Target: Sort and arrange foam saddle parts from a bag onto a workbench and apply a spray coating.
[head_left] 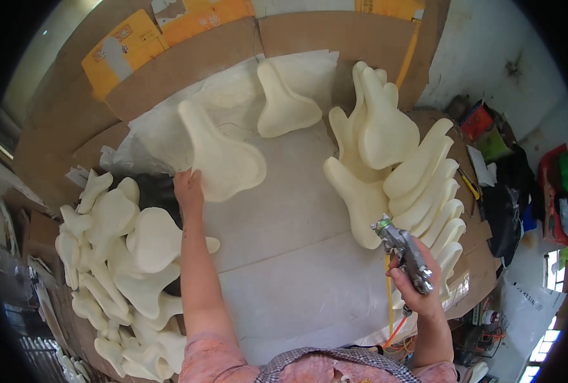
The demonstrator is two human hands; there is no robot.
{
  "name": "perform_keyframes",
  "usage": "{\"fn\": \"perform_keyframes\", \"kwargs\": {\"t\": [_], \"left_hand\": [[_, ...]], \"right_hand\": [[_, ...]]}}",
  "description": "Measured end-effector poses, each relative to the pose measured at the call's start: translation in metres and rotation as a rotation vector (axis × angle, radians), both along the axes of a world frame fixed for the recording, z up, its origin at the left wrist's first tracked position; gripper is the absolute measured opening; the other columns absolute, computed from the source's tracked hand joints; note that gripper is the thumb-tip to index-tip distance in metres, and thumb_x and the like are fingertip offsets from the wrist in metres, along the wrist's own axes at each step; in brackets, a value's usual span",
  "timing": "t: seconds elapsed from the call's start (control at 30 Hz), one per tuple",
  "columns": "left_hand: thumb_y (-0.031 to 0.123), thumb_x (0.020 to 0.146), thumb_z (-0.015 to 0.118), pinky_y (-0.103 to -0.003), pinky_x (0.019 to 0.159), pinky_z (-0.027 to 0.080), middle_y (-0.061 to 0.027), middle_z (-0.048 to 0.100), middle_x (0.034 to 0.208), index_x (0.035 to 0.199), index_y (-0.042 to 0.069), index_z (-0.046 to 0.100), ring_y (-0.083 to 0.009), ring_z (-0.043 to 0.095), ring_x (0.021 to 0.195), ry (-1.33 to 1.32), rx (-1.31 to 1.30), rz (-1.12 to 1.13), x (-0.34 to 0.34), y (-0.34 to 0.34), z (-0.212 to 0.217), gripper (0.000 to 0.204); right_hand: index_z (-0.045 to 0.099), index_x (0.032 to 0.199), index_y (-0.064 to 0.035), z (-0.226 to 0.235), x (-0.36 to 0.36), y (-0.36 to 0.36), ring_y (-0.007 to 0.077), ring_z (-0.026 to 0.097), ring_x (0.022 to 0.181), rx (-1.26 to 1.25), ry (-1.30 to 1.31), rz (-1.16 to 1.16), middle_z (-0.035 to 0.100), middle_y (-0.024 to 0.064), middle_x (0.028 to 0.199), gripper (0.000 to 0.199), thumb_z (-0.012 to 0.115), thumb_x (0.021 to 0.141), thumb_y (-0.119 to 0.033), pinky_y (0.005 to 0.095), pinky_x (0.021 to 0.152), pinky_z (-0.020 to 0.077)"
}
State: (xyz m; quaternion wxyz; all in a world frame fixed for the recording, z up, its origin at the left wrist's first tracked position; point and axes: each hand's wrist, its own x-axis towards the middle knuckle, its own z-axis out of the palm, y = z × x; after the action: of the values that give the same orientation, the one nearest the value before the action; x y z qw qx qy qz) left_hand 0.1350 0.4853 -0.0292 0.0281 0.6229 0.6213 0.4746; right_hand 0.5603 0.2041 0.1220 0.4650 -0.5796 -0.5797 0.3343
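My left hand (pixel 189 190) grips the edge of a cream foam bicycle saddle pad (pixel 223 159), its narrow nose pointing away from me. In my right hand (pixel 418 281) is a metal spray gun (pixel 404 252), its nozzle pointing up and to the left. My fingers wrap its handle, and a hose hangs below. Another saddle pad (pixel 285 105) lies apart at the far middle. Close to the gun's nozzle is a single pad (pixel 358 201) at the edge of the right-hand group. A loose heap of similar pads (pixel 159 239) is left of my left forearm.
Overlapping pads (pixel 424 185) stand in a row along the right side. Pale sheeting (pixel 296 255) covers the work surface, with cardboard walls (pixel 335 38) behind. A yellow cord and an orange hose (pixel 395 332) run down near my right wrist. Tools and bags (pixel 501 185) crowd the far right.
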Motion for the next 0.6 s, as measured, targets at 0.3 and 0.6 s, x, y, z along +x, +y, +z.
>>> {"fn": "perform_keyframes", "kwargs": {"t": [0.3, 0.6], "left_hand": [[0.008, 0.084, 0.058, -0.026, 0.087, 0.042, -0.0106, 0.055, 0.122, 0.110, 0.002, 0.063, -0.0164, 0.055, 0.102, -0.648, -0.200, -0.439, 0.115, 0.064, -0.021, 0.027], [0.012, 0.077, 0.065, -0.037, 0.078, 0.048, -0.0163, 0.056, 0.102, 0.088, 0.003, 0.067, -0.0326, 0.058, 0.089, -0.031, 0.087, -0.374, 0.191, 0.140, -0.017, 0.014]], "right_hand": [[0.040, 0.126, 0.0057, -0.004, 0.001, 0.000, 0.0188, 0.060, 0.073, 0.172, 0.257, -0.059, 0.060, 0.0130, 0.085, 0.056, 0.062, 0.076, -0.008, 0.0310, 0.070, 0.0492], [0.042, 0.121, 0.0071, -0.043, 0.000, -0.001, 0.0184, 0.059, 0.074, -0.079, 0.299, -0.132, 0.058, 0.0102, 0.083, 0.054, 0.065, 0.078, -0.017, 0.0319, 0.070, 0.0494]]}}
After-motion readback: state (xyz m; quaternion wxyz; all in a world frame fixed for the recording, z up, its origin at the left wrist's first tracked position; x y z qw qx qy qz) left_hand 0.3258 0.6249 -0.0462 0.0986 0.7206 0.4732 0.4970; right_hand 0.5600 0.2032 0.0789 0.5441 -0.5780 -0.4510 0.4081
